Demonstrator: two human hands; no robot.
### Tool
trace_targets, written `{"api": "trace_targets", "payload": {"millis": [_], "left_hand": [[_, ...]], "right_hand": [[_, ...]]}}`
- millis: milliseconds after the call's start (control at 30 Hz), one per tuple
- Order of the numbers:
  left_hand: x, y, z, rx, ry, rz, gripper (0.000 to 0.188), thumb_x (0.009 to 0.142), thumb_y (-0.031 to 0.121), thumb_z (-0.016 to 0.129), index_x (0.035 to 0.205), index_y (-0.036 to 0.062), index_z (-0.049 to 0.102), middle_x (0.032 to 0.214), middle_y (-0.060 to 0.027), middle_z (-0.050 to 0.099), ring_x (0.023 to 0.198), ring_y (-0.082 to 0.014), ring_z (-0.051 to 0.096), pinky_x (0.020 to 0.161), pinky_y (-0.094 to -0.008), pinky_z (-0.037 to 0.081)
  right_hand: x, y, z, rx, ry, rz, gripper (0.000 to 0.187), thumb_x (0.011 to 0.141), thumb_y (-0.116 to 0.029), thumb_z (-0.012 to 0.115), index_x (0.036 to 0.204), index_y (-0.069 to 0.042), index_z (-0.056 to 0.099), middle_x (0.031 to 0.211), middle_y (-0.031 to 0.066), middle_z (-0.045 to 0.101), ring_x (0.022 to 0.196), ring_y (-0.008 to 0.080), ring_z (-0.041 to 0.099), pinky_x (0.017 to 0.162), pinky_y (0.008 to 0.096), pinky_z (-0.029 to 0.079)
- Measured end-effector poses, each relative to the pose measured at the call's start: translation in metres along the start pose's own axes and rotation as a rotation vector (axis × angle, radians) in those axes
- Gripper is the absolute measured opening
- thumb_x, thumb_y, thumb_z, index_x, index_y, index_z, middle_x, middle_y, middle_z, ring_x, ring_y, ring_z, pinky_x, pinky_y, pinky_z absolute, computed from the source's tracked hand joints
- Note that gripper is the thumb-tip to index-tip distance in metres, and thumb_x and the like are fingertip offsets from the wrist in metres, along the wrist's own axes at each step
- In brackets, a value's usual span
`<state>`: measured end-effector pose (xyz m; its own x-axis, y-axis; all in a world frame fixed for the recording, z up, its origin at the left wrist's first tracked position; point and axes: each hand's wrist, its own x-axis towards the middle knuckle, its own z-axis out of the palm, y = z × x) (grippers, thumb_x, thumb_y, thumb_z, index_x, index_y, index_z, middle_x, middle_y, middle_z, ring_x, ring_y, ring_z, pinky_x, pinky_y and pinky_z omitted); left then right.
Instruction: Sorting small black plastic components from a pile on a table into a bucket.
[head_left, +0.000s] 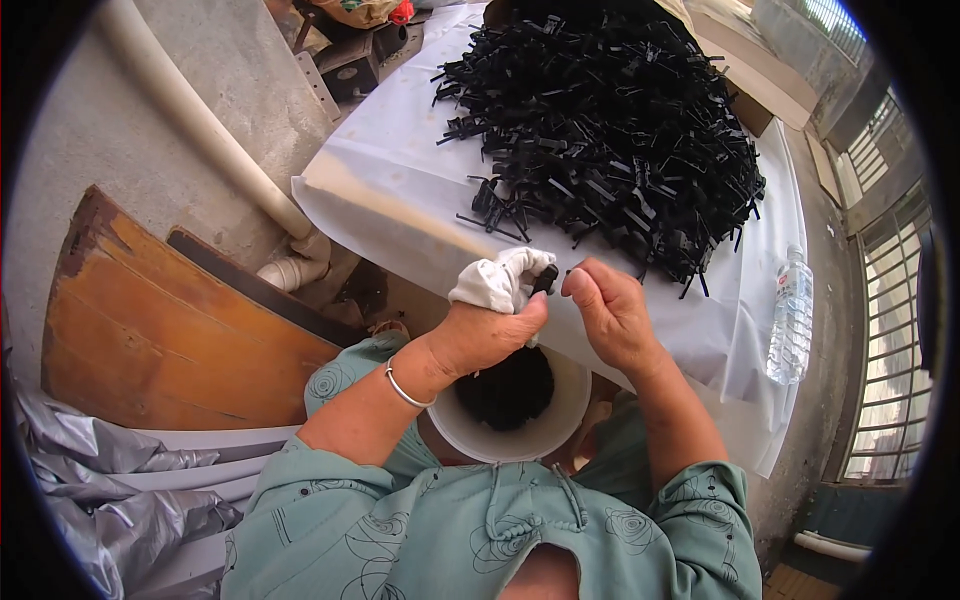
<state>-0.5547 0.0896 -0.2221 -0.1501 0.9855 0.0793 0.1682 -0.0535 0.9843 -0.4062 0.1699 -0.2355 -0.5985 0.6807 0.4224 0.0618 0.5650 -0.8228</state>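
Left fingers [522,268] gripping black part [544,281], near table edge [410,213] (roomy)

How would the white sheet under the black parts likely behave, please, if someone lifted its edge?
The white sheet is probably floppy, since it drapes in loose folds at front right. The heap of black parts likely weighs it down, so the middle may resist lifting; the clear bottle near its right edge might shift.

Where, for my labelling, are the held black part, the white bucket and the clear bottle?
Held black part [545,279], head view: its visible middle.
White bucket [572,397], head view: inner wall, right side.
Clear bottle [790,322], head view: middle of its body.
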Motion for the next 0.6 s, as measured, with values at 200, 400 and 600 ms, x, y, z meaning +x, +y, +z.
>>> {"api": "trace_targets", "payload": {"millis": [200, 400, 600], "left_hand": [[-0.002, -0.015, 0.004, 0.098, 0.089, 0.130, 0.031, 0.077, 0.004, 0.057, 0.107, -0.0032, 0.053, 0.082, -0.0122, 0.061, 0.063, -0.0189, 0.058, 0.060, -0.0299, 0.048], [-0.009, -0.019, 0.005, 0.561, 0.159, 0.397, 0.034, 0.080, 0.003, 0.057, 0.112, -0.0049, 0.050, 0.082, -0.0093, 0.057, 0.075, -0.0108, 0.055, 0.067, -0.0261, 0.047], [-0.007, -0.028, 0.001, 0.166, 0.103, 0.223, 0.033, 0.083, 0.006, 0.057, 0.113, -0.0013, 0.046, 0.088, -0.0060, 0.057, 0.075, -0.0126, 0.055, 0.067, -0.0265, 0.047]], "right_hand": [[-0.002, -0.002, 0.011, -0.063, -0.080, 0.076, 0.026, 0.090, -0.017, 0.051, 0.070, 0.001, 0.050, 0.058, 0.0118, 0.046, 0.054, 0.0200, 0.044, 0.052, 0.0310, 0.038], [-0.013, 0.013, 0.033, 0.231, -0.048, 0.317, 0.027, 0.092, -0.017, 0.049, 0.070, 0.000, 0.050, 0.057, 0.0052, 0.045, 0.056, 0.0094, 0.038, 0.052, 0.0278, 0.037], [-0.007, -0.002, 0.023, 0.299, -0.127, 0.299, 0.025, 0.091, -0.020, 0.051, 0.077, 0.000, 0.057, 0.060, 0.0058, 0.050, 0.056, 0.0108, 0.044, 0.054, 0.0277, 0.040]]}}
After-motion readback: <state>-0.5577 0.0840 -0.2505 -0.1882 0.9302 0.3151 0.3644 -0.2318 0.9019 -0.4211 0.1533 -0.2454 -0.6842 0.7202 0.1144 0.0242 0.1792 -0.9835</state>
